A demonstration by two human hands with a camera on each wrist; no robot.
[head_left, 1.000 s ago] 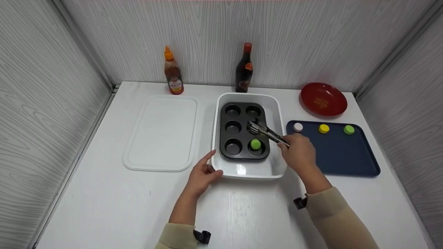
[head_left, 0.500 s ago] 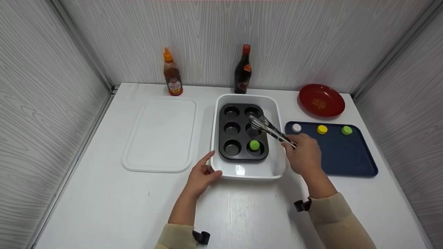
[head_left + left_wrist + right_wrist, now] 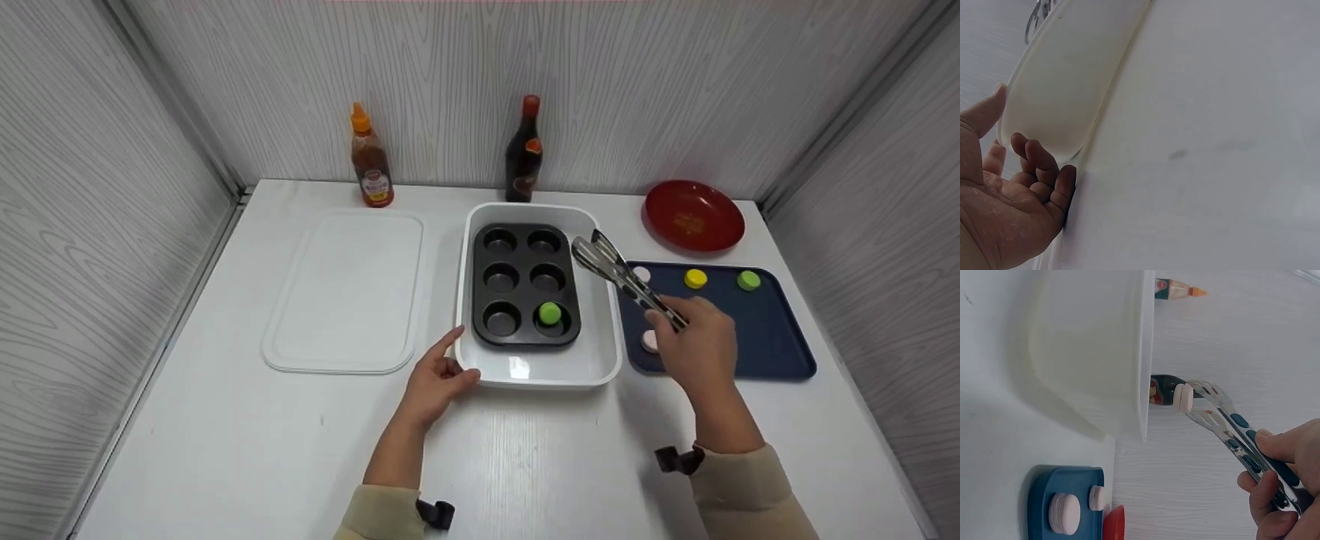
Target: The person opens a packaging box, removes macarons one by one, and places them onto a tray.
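Note:
My right hand grips metal tongs over the tub's right wall, near the navy tray. A pale macaron shows right at the tong tips in the right wrist view; none shows between them in the head view. My left hand touches the near-left corner of the white tub, index finger along its left side and thumb at its front. Inside the tub lies a dark muffin tin, a green macaron in its near-right cup.
Several macarons sit on the tray, among them a yellow macaron. A red bowl stands behind it. A white rectangular lid lies left of the tub. A sauce bottle and a dark bottle stand at the back.
My right hand has drawn the tongs from over the muffin tin to the right, above the tub's right wall. A pale macaron at the tray's near-left has come into view. The left hand has stayed put.

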